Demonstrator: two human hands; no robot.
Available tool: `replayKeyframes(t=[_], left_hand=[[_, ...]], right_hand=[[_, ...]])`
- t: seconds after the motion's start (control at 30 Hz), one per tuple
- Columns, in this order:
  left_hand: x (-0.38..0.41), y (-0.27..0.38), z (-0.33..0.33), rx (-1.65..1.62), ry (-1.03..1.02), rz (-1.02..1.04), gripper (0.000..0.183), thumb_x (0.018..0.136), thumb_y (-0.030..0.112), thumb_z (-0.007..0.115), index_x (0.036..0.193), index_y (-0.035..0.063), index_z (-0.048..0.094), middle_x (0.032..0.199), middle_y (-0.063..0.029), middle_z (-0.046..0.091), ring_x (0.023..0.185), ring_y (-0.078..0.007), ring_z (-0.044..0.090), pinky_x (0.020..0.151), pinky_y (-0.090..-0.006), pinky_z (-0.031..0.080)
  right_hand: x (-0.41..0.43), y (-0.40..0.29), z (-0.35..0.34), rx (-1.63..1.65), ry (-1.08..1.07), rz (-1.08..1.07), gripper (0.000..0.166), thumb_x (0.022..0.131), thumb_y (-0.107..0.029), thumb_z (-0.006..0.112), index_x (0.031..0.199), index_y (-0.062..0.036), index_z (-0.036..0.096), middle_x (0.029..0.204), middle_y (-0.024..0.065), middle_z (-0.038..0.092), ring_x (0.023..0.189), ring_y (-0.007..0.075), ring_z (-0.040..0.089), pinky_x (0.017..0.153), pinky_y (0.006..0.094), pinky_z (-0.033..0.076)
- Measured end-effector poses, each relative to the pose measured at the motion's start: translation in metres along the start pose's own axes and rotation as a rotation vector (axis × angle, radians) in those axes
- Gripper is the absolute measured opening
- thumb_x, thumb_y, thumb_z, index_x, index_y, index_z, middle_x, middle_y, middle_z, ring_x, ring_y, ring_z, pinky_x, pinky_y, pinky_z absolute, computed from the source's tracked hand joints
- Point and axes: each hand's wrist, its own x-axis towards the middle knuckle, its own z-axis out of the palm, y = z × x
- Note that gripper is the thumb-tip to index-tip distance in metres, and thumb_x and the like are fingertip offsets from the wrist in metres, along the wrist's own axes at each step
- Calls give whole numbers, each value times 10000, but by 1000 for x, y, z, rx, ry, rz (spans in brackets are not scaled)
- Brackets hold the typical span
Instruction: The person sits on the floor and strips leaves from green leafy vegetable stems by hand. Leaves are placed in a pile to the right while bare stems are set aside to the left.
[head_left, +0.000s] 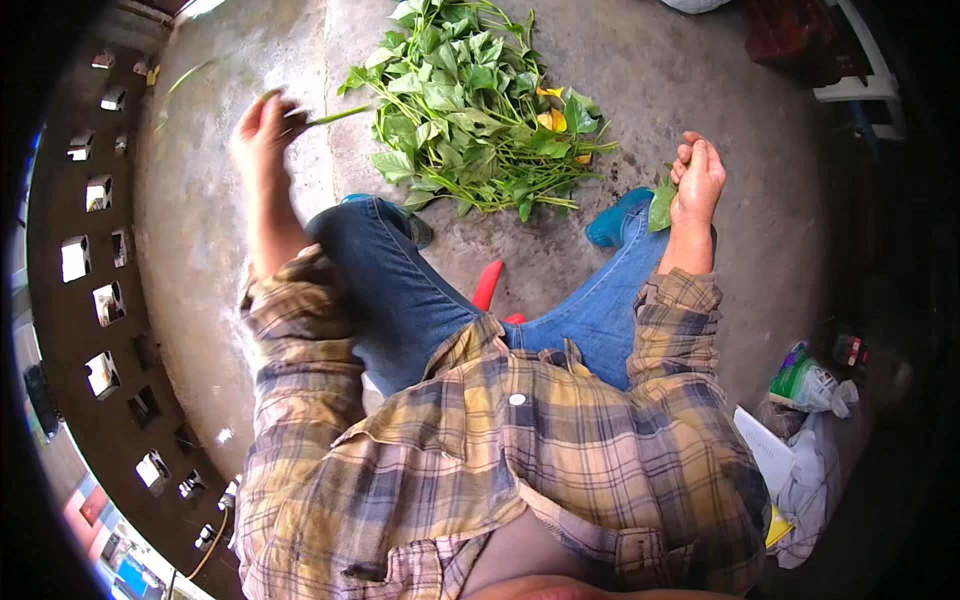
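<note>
A heap of leafy green vines (472, 112) lies on the concrete floor in front of my feet, with a few yellow leaves (553, 120) on its right side. My left hand (262, 127) is raised left of the heap, blurred, with a green stem (341, 115) between its fingers. Farther left a thin green strand (187, 76) shows as a blur; whether it is held cannot be told. To the right of the heap, above my knee, my right hand (699, 172) is closed around a stem whose green leaf (661, 205) hangs below the fingers.
A red plastic piece (488, 285) shows between my thighs. Along the left runs a wall with square openings (97, 193). A green and white bag (802, 381), a white panel (765, 452) and pale cloth or plastic lie at lower right. A dark red object (799, 41) stands at upper right.
</note>
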Motion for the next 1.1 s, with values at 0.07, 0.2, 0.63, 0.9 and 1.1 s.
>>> replayKeyframes(t=[0.07, 0.2, 0.63, 0.9, 1.1], left_hand=[[5, 4, -56, 207, 159, -20, 239, 825, 122, 523, 1013, -24, 542, 816, -120, 589, 655, -191, 601, 596, -283, 523], [-41, 0, -185, 565, 322, -139, 166, 814, 168, 561, 858, 9, 582, 692, -46, 581, 549, -118, 558, 463, -216, 442], [-116, -88, -347, 1271, 149, -399, 496, 687, 257, 645, 1045, -66, 527, 1004, -221, 565, 938, -260, 555, 806, -330, 429], [-21, 13, 19, 759, -218, 156, 375, 785, 145, 575, 1144, 70, 495, 1109, -138, 532, 1011, -228, 518, 825, -309, 422], [-15, -41, 117, 639, -394, 235, 320, 794, 113, 574, 1095, 18, 520, 1064, -109, 557, 988, -180, 518, 867, -288, 399]], right_hand=[[-2, -1, -3, 11, 21, -23, 195, 882, -156, 416, 886, -16, 551, 633, -11, 477, 471, 33, 358, 402, 168, 280], [-7, -10, -1, -12, 25, -115, 182, 874, -139, 437, 886, -14, 568, 650, -10, 495, 509, 35, 385, 440, 161, 305], [14, -49, -29, -306, 88, -559, 151, 811, -95, 562, 931, -25, 622, 783, 14, 584, 750, 82, 529, 660, 202, 442], [7, -64, -74, -905, 66, -636, 132, 768, -92, 598, 889, -66, 644, 770, 47, 587, 649, 106, 541, 584, 233, 434], [8, -54, -104, -1156, 126, -579, 137, 758, -84, 581, 884, -76, 635, 815, 64, 607, 700, 186, 585, 615, 272, 449]])
